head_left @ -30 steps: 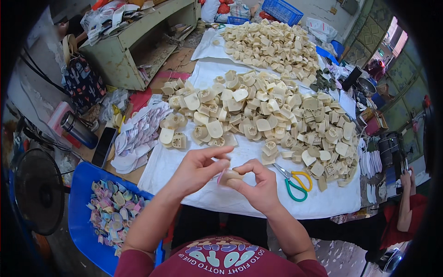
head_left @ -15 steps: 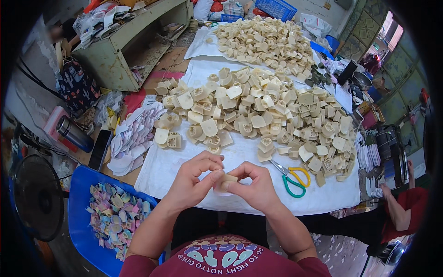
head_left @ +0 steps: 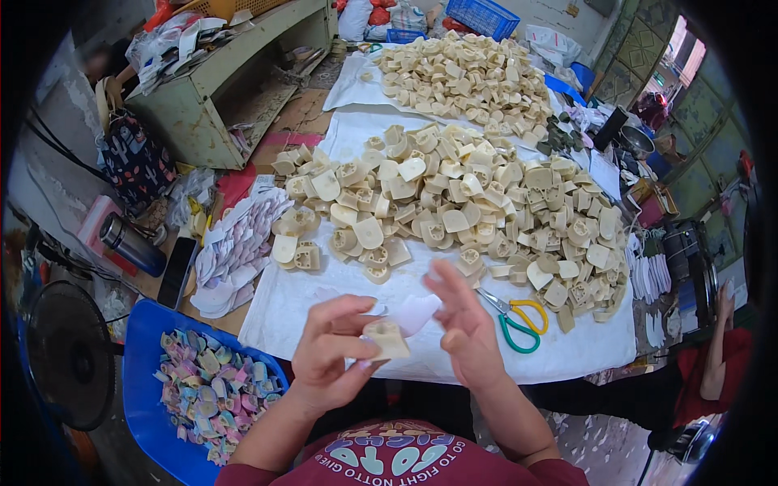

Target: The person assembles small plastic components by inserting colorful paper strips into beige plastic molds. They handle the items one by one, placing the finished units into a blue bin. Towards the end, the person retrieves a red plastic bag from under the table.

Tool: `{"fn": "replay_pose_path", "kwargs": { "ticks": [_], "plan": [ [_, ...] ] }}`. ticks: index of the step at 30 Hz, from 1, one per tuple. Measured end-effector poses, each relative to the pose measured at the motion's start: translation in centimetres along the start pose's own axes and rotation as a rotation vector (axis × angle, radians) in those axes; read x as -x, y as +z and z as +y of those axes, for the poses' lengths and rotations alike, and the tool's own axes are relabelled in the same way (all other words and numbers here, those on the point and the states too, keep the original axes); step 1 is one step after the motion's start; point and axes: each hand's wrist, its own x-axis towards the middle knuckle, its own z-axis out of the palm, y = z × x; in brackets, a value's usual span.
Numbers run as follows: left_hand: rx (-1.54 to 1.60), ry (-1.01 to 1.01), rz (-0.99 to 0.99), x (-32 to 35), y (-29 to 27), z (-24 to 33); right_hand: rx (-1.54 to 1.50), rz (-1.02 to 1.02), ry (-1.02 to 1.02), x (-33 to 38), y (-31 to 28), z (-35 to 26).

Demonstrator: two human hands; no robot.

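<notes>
Hands had parted since the earlier frame. Left hand (head_left: 332,352): fingers pinched around a beige block (head_left: 386,338), held above the white sheet's (head_left: 308,304) near edge. Right hand (head_left: 463,332): fingers loosely spread, a pale paper piece (head_left: 415,312) at its fingertips. Beyond: green-and-yellow scissors (head_left: 515,317), then heaped beige blocks (head_left: 470,198). Leftward: blue tray (head_left: 142,377).
</notes>
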Motion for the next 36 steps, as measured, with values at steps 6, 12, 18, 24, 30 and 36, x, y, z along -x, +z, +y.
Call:
{"fn": "replay_pose_path", "kwargs": {
  "ticks": [6,12,18,24,30,36],
  "plan": [
    [-0.14,0.036,-0.092,-0.1,-0.2,0.5,-0.383,-0.131,0.235,0.7,-0.4,0.1],
    [-0.354,0.065,-0.025,-0.3,0.4,0.3,-0.219,-0.028,0.199,1.6,1.4,-0.9],
    [-0.506,0.1,0.007,0.1,0.8,-0.6,0.24,0.005,0.048,1.2,2.9,-1.3],
    [-0.357,-0.051,0.065,0.0,1.2,-1.1,0.672,0.016,-0.439,0.2,2.3,0.5],
    [-0.076,-0.329,0.174,0.5,2.5,-1.6,0.391,-0.026,-0.253,-0.8,2.1,1.8],
    [0.365,-0.672,0.224,0.3,1.8,-2.0,0.121,-0.08,0.008,-1.1,0.4,1.1]
  ]
}}
